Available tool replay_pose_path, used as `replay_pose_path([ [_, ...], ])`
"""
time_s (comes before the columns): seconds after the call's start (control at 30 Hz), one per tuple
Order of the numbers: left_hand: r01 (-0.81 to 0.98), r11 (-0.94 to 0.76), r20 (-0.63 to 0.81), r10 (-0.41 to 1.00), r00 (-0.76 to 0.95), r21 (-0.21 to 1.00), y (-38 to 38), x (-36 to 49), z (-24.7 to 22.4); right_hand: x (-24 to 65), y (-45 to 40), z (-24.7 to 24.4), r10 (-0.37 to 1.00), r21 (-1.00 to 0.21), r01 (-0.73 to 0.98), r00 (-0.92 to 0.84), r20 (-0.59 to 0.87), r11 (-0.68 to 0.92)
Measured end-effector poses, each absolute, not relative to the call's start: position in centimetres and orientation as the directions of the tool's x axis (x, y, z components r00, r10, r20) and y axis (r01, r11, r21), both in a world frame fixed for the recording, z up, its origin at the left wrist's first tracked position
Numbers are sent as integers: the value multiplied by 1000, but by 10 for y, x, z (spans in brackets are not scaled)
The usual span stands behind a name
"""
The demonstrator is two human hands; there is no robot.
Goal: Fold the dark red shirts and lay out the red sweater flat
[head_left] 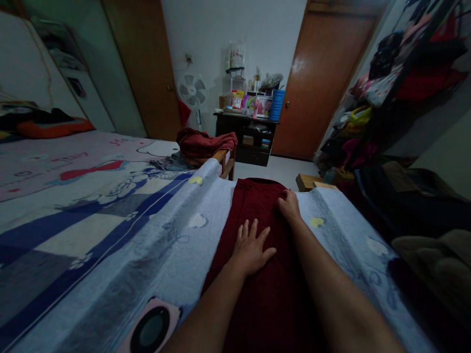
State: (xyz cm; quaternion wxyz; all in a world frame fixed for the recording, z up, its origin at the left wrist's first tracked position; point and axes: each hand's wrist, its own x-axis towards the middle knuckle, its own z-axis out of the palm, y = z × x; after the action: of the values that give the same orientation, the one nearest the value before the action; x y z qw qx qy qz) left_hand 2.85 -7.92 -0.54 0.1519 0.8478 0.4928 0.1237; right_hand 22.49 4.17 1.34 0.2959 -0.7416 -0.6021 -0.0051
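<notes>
A dark red garment [253,201] lies lengthwise on a light blue patterned cloth [184,250], its far end reaching the cloth's far edge. It looks like trousers, but I cannot be sure. My left hand [250,249] rests flat on the middle of it, fingers spread. At the garment's far right edge, my right hand [289,205] has its fingers curled and pinching the fabric. Near my left forearm sits a pink object with a round black ring [151,327], partly cut off by the frame. The near part of the garment is in shadow between my forearms.
On the left is a bed with a printed blanket [91,171]. A bundled reddish cloth [206,143] lies by a wooden post beyond. A dark cabinet [245,147], a fan [192,90] and wooden doors stand at the back. Clothes [382,78] hang on the right.
</notes>
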Motion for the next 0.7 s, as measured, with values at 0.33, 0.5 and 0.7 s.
replay_pose_path([
  [0.33,893,-320,218,941,260,316,-71,22,-6,164,-41,-4,967,-324,940,170,189,-102],
  [0.5,929,-259,218,955,204,266,-71,22,-9,153,-58,-10,981,-263,959,141,135,-102],
  [0.7,959,-204,216,963,161,196,-73,22,-9,149,-58,-4,981,-272,954,164,103,-130],
])
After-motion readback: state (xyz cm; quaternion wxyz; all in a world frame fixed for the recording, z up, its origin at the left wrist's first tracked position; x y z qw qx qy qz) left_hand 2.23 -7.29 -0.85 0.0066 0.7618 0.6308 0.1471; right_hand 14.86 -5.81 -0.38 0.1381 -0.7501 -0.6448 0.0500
